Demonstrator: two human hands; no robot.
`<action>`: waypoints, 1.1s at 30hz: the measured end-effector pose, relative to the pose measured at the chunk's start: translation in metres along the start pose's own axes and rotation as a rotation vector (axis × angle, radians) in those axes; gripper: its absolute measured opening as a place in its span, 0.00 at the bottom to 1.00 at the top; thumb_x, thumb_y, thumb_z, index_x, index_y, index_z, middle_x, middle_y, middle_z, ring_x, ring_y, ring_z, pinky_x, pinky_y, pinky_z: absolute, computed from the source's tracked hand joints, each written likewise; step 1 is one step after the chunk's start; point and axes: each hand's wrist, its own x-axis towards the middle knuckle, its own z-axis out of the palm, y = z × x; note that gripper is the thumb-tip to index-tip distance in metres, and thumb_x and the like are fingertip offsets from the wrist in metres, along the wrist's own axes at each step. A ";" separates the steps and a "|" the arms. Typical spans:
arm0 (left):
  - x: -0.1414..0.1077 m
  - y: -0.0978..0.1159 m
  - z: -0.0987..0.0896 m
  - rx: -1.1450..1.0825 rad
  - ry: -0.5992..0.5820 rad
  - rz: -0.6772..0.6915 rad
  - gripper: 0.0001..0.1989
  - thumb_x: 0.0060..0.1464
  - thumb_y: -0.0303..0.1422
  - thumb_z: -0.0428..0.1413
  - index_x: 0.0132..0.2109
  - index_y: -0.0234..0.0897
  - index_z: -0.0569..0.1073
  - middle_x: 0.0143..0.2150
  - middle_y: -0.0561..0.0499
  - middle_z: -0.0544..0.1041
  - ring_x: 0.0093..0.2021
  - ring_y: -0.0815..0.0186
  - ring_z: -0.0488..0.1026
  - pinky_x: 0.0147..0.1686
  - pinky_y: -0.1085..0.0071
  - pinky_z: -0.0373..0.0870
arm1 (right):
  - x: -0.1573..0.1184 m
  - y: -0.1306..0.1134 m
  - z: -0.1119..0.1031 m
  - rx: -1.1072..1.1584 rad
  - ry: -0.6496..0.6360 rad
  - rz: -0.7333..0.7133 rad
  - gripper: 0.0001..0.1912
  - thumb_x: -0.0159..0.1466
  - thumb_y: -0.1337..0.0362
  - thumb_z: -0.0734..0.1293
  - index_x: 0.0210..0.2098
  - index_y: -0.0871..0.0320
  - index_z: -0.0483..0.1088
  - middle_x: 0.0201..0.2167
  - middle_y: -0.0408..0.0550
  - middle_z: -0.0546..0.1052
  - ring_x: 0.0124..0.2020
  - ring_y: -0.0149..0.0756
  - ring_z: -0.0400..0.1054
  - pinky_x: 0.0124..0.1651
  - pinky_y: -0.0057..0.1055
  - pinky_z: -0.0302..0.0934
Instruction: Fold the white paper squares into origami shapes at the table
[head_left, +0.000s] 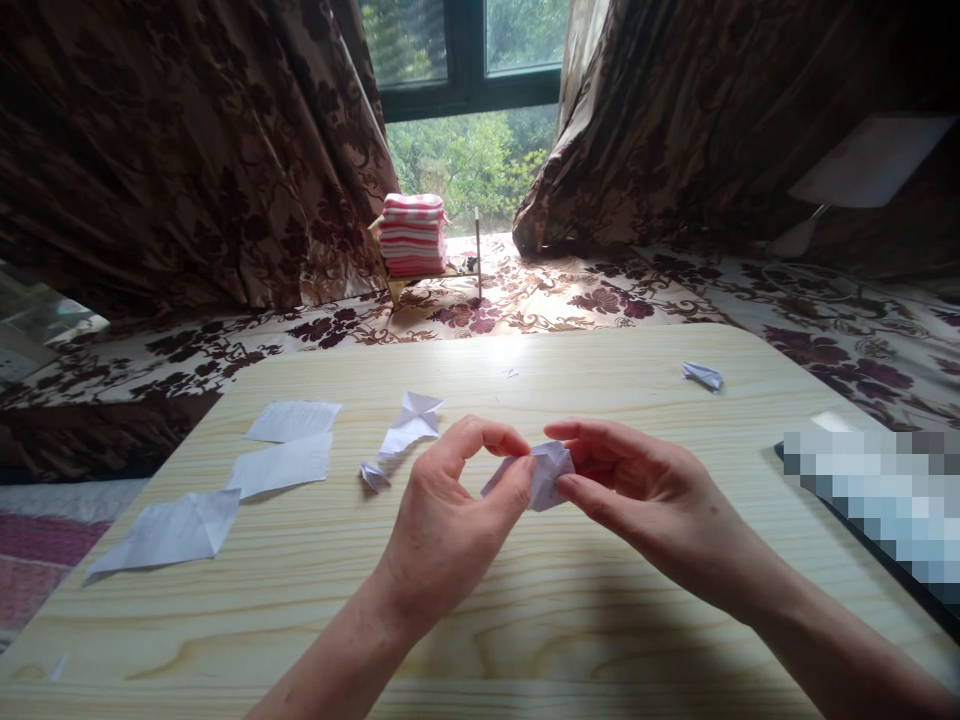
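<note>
A small piece of folded white paper is held up between my two hands, over the middle of the table. My left hand pinches its left part with thumb and index finger. On the other side, my right hand grips the right edge, the thumb in front and the fingers curled behind. Part of the paper is hidden by my left thumb. Left of my hands lie a creased sheet with a torn-looking edge and a small folded paper piece.
Several loose paper sheets lie on the left of the wooden table. Another folded paper piece rests at the far right. A dark-edged, blurred-out object is at the right edge. Behind stands a stack of pink-striped cloths.
</note>
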 end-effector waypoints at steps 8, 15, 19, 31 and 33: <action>0.002 -0.004 0.000 -0.114 -0.049 -0.133 0.06 0.55 0.33 0.58 0.33 0.36 0.74 0.31 0.53 0.76 0.35 0.68 0.72 0.38 0.72 0.67 | 0.001 0.000 0.001 -0.016 -0.017 -0.008 0.18 0.61 0.59 0.69 0.49 0.57 0.70 0.33 0.48 0.79 0.36 0.37 0.75 0.39 0.34 0.71; 0.004 -0.005 0.000 -0.150 -0.030 -0.171 0.05 0.53 0.33 0.60 0.32 0.36 0.75 0.31 0.52 0.77 0.34 0.67 0.72 0.36 0.72 0.68 | 0.001 0.002 0.001 -0.011 -0.021 -0.015 0.18 0.61 0.59 0.70 0.49 0.57 0.71 0.35 0.49 0.79 0.36 0.37 0.75 0.39 0.34 0.72; 0.003 -0.006 -0.001 -0.171 -0.034 -0.190 0.05 0.53 0.33 0.60 0.33 0.35 0.75 0.32 0.51 0.77 0.35 0.67 0.73 0.36 0.72 0.68 | 0.001 0.002 0.000 -0.012 -0.015 -0.017 0.18 0.60 0.59 0.70 0.49 0.56 0.71 0.34 0.48 0.79 0.37 0.37 0.75 0.40 0.33 0.72; 0.002 -0.001 0.001 -0.046 -0.028 -0.036 0.03 0.53 0.32 0.61 0.32 0.37 0.76 0.30 0.55 0.77 0.34 0.69 0.72 0.37 0.73 0.66 | 0.002 0.002 0.002 -0.019 -0.028 -0.027 0.10 0.62 0.59 0.68 0.41 0.56 0.75 0.35 0.48 0.80 0.37 0.38 0.76 0.41 0.35 0.72; 0.003 -0.003 -0.001 -0.077 -0.036 -0.072 0.03 0.53 0.32 0.60 0.33 0.37 0.76 0.32 0.54 0.78 0.35 0.68 0.73 0.39 0.72 0.67 | 0.002 0.003 0.001 -0.031 -0.018 -0.017 0.10 0.62 0.59 0.68 0.42 0.56 0.75 0.35 0.48 0.80 0.37 0.38 0.76 0.41 0.35 0.72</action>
